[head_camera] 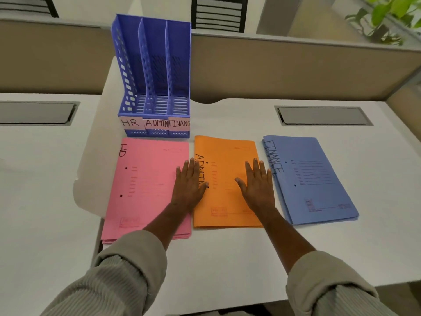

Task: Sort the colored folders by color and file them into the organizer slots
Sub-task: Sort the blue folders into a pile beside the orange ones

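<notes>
Pressing flat, spread left hand point(190, 183) and right hand point(257, 182) square the orange stack point(225, 201) (sorted, unfiled); organizer point(155, 87) waits toward bench's far edge.

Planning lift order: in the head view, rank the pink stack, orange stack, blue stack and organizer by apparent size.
1. pink stack
2. blue stack and orange stack: too alike to rank, and hands cover part of the orange
3. organizer: sits farther back, so true size unsure
</notes>
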